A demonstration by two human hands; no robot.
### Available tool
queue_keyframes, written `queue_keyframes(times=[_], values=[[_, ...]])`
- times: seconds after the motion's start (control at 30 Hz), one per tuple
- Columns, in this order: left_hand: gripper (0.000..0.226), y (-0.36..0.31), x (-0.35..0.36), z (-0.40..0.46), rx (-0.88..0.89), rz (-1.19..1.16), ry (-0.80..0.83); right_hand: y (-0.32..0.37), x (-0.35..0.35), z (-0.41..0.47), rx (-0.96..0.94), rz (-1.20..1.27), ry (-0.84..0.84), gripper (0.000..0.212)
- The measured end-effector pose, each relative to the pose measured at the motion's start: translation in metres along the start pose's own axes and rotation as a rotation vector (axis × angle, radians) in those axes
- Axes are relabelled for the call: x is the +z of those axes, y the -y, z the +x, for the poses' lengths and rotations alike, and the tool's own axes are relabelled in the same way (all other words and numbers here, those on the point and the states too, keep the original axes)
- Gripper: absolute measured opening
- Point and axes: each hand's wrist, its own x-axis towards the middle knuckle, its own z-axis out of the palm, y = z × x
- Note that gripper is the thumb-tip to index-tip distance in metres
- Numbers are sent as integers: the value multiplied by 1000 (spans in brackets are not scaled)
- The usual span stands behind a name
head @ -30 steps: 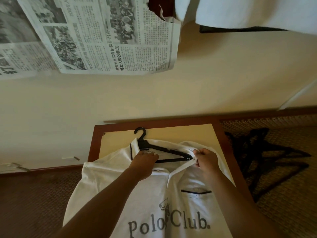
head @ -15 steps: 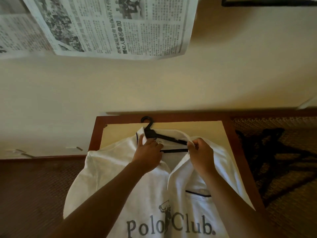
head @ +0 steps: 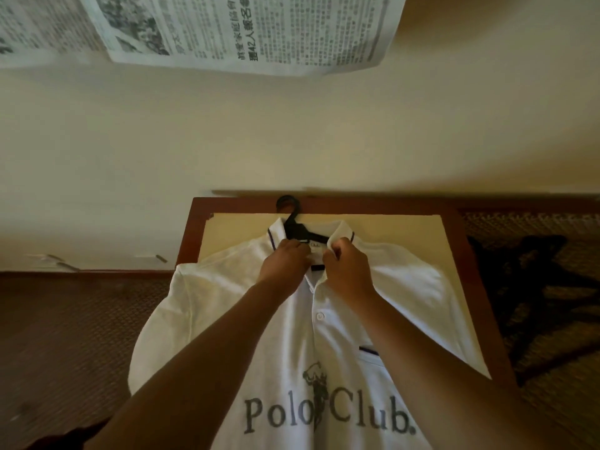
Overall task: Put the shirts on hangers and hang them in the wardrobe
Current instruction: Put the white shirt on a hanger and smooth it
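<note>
Working right at the neckline now, both hands meet at the centre of the frame on the white polo shirt (head: 324, 345), which lies face up on the small wood-rimmed table (head: 467, 254), its collar toward the wall and its hem running off the bottom edge. The black hanger (head: 297, 227) is already inside the neck: its hook pokes out above the collar at upper centre, and its shoulder bar slants down to the right before vanishing under fabric and fingers. The right hand (head: 349, 271) is clenched on the right collar flap, pinching white cloth near the placket. The left hand (head: 285, 266) curls in at the other side of the opening; it looks to be gripping cloth or hanger there, though exactly which is hidden. Here is the relation that matters: the hanger's long axis runs across the shirt, left to right, and the hook lies just beyond the knuckles, toward the wall, nearer the left hand. That hand looks best placed to take the hook for the lift. More dark hangers (head: 532, 287) lie on the woven mat at right; newspaper (head: 246, 30) hangs at the top.
</note>
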Motion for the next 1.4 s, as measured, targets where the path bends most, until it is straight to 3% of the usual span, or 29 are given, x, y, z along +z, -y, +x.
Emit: queue_keyframes(times=[0.1, 0.17, 0.23, 0.3, 0.37, 0.5, 0.63, 0.77, 1.0, 1.2, 1.4], values=[[31, -6, -1, -19, 38, -137, -180, -5, 0, -14, 4, 95, 26, 16], [30, -15, 1, -43, -84, -276, -392, -13, 3, -37, -29, 130, -62, 17], [24, -28, 12, -72, -280, -482, -495, -25, 14, -61, -68, 122, -117, 10], [21, -41, 27, -95, -442, -672, -404, -37, 28, -79, -73, 106, -75, 5], [22, -45, 42, -108, -468, -727, -327, -46, 41, -84, -102, 36, -63, 14], [20, -41, 54, -111, -404, -650, -335, -49, 47, -81, -129, -77, -100, 34], [24, -37, 58, -109, -367, -528, -343, -46, 47, -79, -94, -71, -142, 22], [29, -34, 54, -104, -303, -488, -316, -45, 50, -73, 46, 5, -154, 9], [27, -29, 48, -90, -245, -322, -218, -36, 39, -57, 223, 109, -95, 12], [28, -24, 46, -84, -178, -267, -190, -36, 16, -53, 426, 616, 22, 15], [31, -26, 44, -79, -134, -230, -192, -35, 12, -55, 403, 658, 60, 13]])
